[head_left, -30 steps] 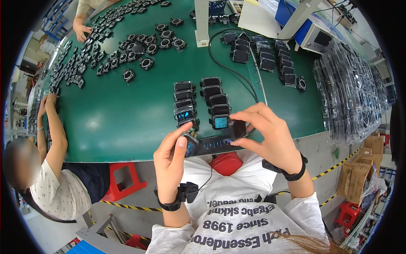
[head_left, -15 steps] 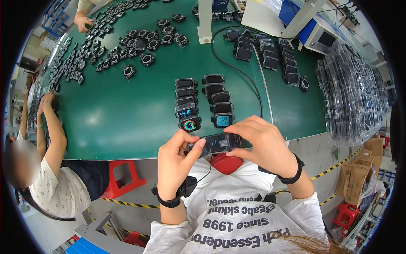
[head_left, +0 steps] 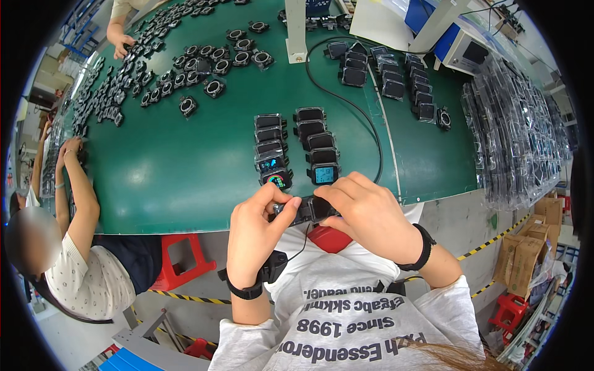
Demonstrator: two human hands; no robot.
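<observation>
My left hand (head_left: 253, 226) grips the left end of a black bar-shaped device (head_left: 302, 214), thumb and forefinger pinched on it. Above my lap, just off the table's front edge, my right hand (head_left: 370, 213) closes on a dark square piece (head_left: 319, 209) like a watch body, held against the bar. My right fingers partly cover this piece, so how the two meet is hidden. Just beyond my hands, a smartwatch with a colourful lit screen (head_left: 276, 180) ends the left row. Another smartwatch with a light-blue screen (head_left: 325, 175) ends the right row.
More dark-screened watches (head_left: 354, 75) stand in rows at the far right, near stacked clear trays (head_left: 510, 136). Many round-backed watch bodies (head_left: 213, 88) cover the far left. A black cable (head_left: 378, 139) curves across the green table (head_left: 179, 161). A co-worker (head_left: 86, 253) sits at left.
My right hand has shifted slightly left and down, over the bar. The dark square piece now shows between my hands, where the bar's blue-marked face was seen before.
</observation>
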